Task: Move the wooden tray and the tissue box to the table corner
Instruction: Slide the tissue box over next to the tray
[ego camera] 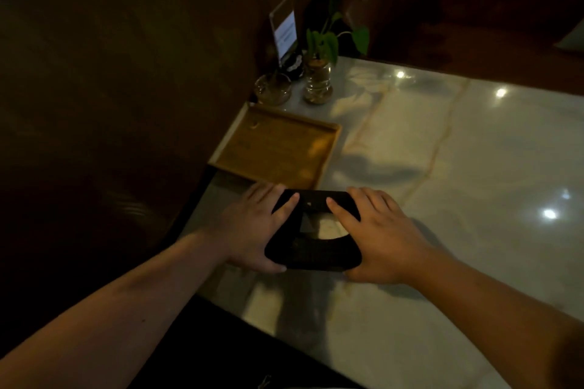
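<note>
So I've got both hands on the tissue box (313, 230) right now, left hand (249, 227) on its left side and right hand (379, 240) on its right side, fingers (286, 204) spread and wrapped over the top edges, squeezing it between my palms. It's a dark box with a bit of white tissue showing through the opening. Can't really tell if it's sitting on the desk (442, 167) or lifted a hair off it, lighting is pretty dim here.

The wooden tray (275, 145) is just past the box, touching or nearly touching its far edge, and it already sits along the left edge of the desk. Beyond the tray, right in the corner, there's a glass ashtray (272, 88), a little plant in a glass bottle (317, 82) and a sign holder (284, 31).

Looks to me like the tray part is basically done, and the box just needs parking next to it.
</note>
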